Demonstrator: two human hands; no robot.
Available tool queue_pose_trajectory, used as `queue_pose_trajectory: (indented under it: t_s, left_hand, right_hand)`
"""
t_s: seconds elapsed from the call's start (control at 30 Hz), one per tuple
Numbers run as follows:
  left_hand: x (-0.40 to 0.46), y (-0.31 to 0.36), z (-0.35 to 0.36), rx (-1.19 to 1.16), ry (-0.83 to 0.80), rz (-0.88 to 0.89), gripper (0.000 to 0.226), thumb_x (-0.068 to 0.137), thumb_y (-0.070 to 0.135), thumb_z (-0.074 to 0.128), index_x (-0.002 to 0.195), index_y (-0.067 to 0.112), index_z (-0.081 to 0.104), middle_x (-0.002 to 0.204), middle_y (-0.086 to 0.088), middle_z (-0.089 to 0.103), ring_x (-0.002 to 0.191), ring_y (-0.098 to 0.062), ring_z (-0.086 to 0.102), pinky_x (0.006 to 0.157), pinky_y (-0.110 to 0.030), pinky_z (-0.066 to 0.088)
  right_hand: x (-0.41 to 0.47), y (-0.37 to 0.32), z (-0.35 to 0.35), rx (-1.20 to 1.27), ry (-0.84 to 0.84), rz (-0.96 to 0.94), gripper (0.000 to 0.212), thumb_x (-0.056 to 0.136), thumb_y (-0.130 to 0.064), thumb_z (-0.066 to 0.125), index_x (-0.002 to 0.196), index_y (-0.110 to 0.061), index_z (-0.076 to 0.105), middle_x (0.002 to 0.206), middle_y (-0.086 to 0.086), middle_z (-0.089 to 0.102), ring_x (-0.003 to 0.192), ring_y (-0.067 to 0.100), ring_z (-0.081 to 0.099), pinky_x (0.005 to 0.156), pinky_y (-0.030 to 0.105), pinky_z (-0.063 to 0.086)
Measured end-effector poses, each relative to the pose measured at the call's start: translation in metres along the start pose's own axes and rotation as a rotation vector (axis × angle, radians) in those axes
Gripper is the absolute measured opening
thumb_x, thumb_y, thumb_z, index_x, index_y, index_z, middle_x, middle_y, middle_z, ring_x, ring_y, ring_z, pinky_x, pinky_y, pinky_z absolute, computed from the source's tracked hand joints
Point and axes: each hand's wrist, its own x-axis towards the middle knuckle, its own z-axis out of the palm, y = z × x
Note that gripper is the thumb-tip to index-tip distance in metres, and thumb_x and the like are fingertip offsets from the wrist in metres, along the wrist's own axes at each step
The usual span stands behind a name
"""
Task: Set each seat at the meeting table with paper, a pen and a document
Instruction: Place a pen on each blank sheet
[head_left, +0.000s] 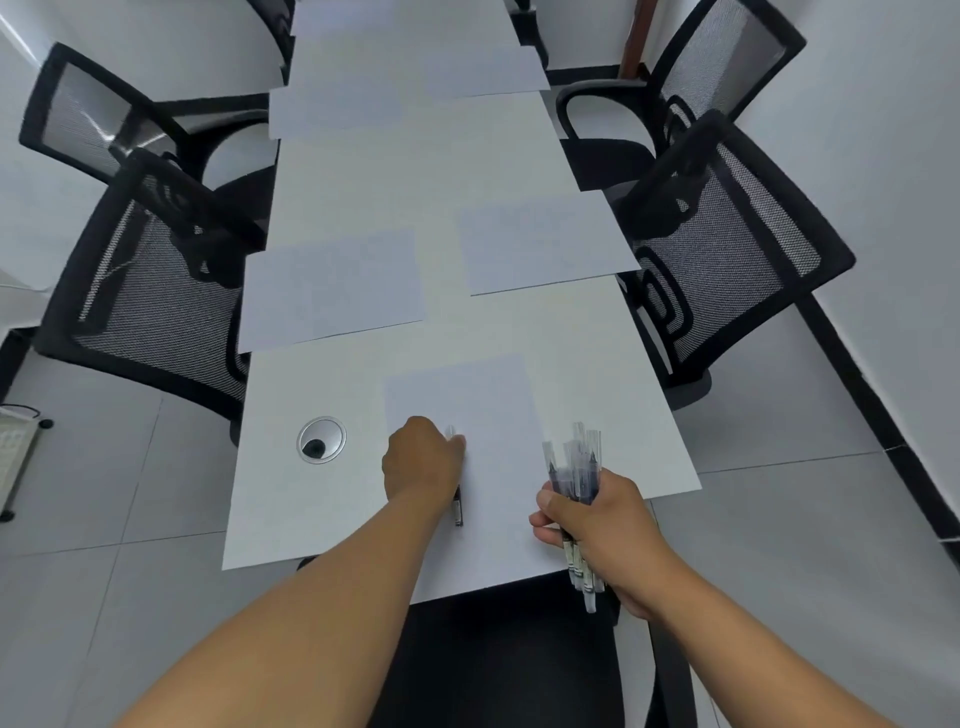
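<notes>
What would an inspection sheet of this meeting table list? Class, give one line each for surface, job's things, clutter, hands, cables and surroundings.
Surface: white table with a round grommet.
Job's things: paper sheets at the seats, nearest sheet; single pen; pen bundle.
Clutter: nothing seen.
Hands: left hand holds the single pen on the nearest sheet; right hand grips the pen bundle.
Cables: nothing seen.
Surroundings: black mesh chairs, tiled floor.

No text can be read anywhere. The pen (457, 506) at six o'clock and the bundle of pens (575, 486) at five o'clock carry barrel labels, too blurred to read.
</notes>
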Motion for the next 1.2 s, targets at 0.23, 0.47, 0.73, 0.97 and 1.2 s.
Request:
queue_pose_trajectory:
  t_s: [0.23, 0.47, 0.73, 0.97, 1.2]
  left_hand:
    - [-0.001, 0.0, -0.003, 0.029, -0.033, -0.009, 0.034, 0.093, 0.035, 0.075, 0.081, 0.009, 0.057, 0.085, -0.011, 0.072, 0.076, -0.034, 0.067, 0.062, -0.033, 0.043]
    - [-0.018, 0.003, -0.017, 0.037, -0.021, 0.014, 0.038, 0.097, 0.039, 0.072, 0.078, 0.011, 0.054, 0.085, -0.008, 0.068, 0.076, -0.032, 0.064, 0.061, -0.033, 0.039]
    - [-0.069, 0.013, -0.065, 0.085, 0.005, 0.183, 0.047, 0.094, 0.034, 0.066, 0.063, 0.017, 0.035, 0.056, 0.002, 0.034, 0.051, -0.024, 0.031, 0.051, -0.03, 0.025]
    - [-0.133, 0.007, -0.125, 0.063, 0.081, 0.258, 0.048, 0.095, 0.038, 0.064, 0.062, 0.019, 0.035, 0.059, 0.001, 0.033, 0.053, -0.025, 0.029, 0.054, -0.031, 0.027]
    - [-0.233, -0.007, -0.19, 0.102, 0.199, 0.345, 0.026, 0.1, 0.053, 0.062, 0.099, 0.027, 0.064, 0.107, 0.012, 0.065, 0.09, -0.012, 0.063, 0.069, -0.032, 0.044]
  right_hand:
    - [-0.004, -0.002, -0.001, 0.011, 0.011, -0.003, 0.006, 0.099, -0.009, 0.075, 0.102, -0.005, 0.072, 0.085, 0.008, 0.074, 0.084, 0.019, 0.08, 0.085, 0.038, 0.068]
    - [-0.02, -0.015, -0.004, -0.01, 0.004, -0.041, 0.006, 0.099, -0.007, 0.074, 0.102, -0.002, 0.072, 0.085, 0.008, 0.071, 0.083, 0.02, 0.078, 0.085, 0.042, 0.069]
    - [-0.061, -0.052, 0.009, -0.004, -0.022, -0.121, 0.005, 0.1, -0.009, 0.073, 0.103, -0.005, 0.071, 0.092, 0.014, 0.073, 0.078, 0.019, 0.076, 0.073, 0.025, 0.062]
    - [-0.119, -0.086, 0.017, 0.022, -0.058, -0.21, 0.01, 0.1, -0.01, 0.074, 0.108, -0.004, 0.072, 0.092, 0.013, 0.072, 0.08, 0.027, 0.077, 0.084, 0.05, 0.069]
    - [-0.204, -0.107, 0.019, 0.017, -0.145, -0.329, 0.01, 0.101, -0.013, 0.073, 0.106, -0.004, 0.072, 0.077, 0.006, 0.067, 0.062, 0.023, 0.06, 0.063, 0.038, 0.059]
